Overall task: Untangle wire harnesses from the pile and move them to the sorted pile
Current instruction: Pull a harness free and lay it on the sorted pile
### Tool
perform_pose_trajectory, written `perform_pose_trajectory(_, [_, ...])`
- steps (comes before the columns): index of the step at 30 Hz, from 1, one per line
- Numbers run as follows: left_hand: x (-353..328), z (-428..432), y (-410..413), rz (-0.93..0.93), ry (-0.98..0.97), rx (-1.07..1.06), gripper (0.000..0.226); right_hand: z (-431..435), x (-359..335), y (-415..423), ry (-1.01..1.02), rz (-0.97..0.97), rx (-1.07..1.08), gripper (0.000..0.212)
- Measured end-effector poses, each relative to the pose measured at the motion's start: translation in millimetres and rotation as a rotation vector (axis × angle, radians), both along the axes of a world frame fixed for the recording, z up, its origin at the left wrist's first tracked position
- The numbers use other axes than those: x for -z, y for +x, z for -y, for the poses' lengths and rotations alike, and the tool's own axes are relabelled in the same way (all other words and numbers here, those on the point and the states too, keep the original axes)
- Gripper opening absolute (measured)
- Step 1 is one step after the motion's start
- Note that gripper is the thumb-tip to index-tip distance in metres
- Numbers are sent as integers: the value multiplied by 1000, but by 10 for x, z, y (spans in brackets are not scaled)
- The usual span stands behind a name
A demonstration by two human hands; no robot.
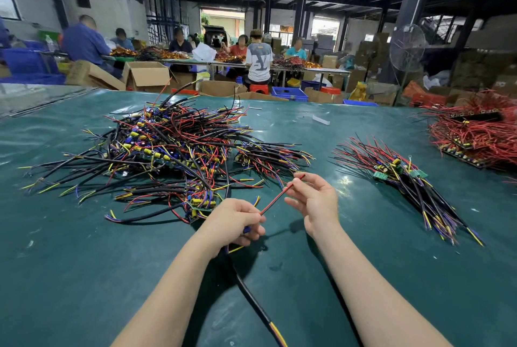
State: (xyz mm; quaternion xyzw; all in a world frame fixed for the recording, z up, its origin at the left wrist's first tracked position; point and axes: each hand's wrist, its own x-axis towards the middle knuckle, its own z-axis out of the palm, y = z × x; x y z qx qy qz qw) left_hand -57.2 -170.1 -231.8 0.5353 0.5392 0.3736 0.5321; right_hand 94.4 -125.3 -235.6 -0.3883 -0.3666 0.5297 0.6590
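Head view: I see both hands lifted close together over the dark green table mat (84,248).
Left hand (237,223): curled round a black-sheathed wire harness (251,296) whose cable trails back toward me.
Right hand (313,201): pinches the harness's thin red wire (275,199), which slants up and right.
Sorted pile of fanned red and black harnesses (405,178): to the right, nearer my right hand, with its long axis slanting down-right.
Tangled heap of multicoloured harnesses (167,151): ahead on the left.
Judgement: carry it rightward, turning it to match.
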Motion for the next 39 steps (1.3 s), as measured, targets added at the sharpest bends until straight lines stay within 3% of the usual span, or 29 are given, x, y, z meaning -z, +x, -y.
perform_pose_trajectory(12, [40,-17,27,67,31,-134,26,-47,-36,27,-41,-82,56,25])
perform_pose_trajectory(15, [34,-22,-27,190,31,-171,25,-19,-19,21,-116,-94,-116,17])
perform_pose_trajectory(17, [37,-27,-40,241,40,-184,24,17,11,-8,-173,12,-272,16])
perform_pose_trajectory(21, [73,-27,33,323,63,-175,25,126,62,-245,-110,96,-494,14])
perform_pose_trajectory(25, [75,-22,106,379,85,-166,30,185,118,-428,-79,75,-361,18])
perform_pose_trajectory(30, [27,-28,62,574,-42,-101,35,139,74,-291,-35,91,-444,24])
perform_pose_trajectory(39, [10,-28,73,568,-207,-199,19,150,66,-276,3,165,-332,20])
